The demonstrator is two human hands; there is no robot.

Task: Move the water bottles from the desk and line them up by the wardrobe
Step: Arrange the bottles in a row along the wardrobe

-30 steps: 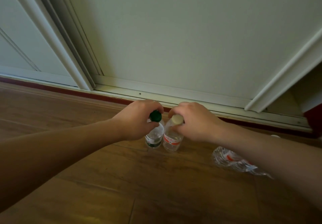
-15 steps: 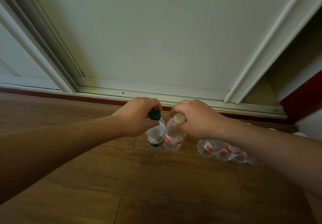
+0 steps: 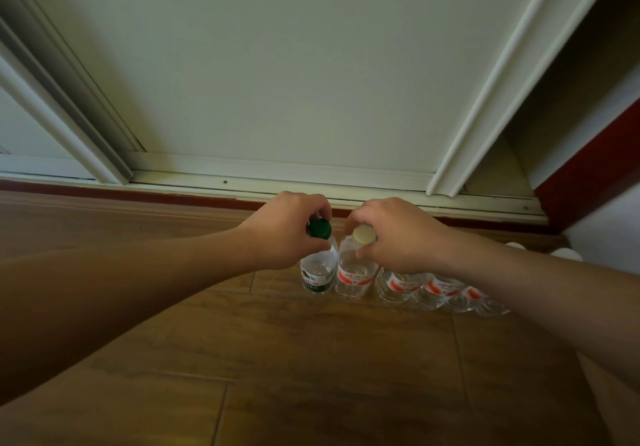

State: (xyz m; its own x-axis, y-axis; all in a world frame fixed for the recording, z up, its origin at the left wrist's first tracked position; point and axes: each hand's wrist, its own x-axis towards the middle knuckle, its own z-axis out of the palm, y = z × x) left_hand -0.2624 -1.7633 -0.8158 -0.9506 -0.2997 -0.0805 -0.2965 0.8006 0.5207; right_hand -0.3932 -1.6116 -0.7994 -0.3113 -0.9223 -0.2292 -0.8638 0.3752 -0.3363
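Two clear water bottles stand upright side by side on the wooden floor in front of the white wardrobe door (image 3: 284,64). My left hand (image 3: 287,230) grips the neck of the green-capped bottle (image 3: 318,272), which has a green label. My right hand (image 3: 391,234) holds the neck of the white-capped bottle (image 3: 354,275) with a red label. To their right a row of several more red-labelled bottles (image 3: 433,289) stands along the floor, partly hidden under my right forearm.
The wardrobe's sliding track (image 3: 311,185) and a dark red skirting strip run just behind the bottles. A dark red wall edge (image 3: 588,165) rises at the right. Wooden floor boards (image 3: 311,359) stretch toward me.
The view has swung right and moved closer, bringing the row of red-labelled bottles into sight beside the two I hold. Both hands keep their grip on the bottle necks.
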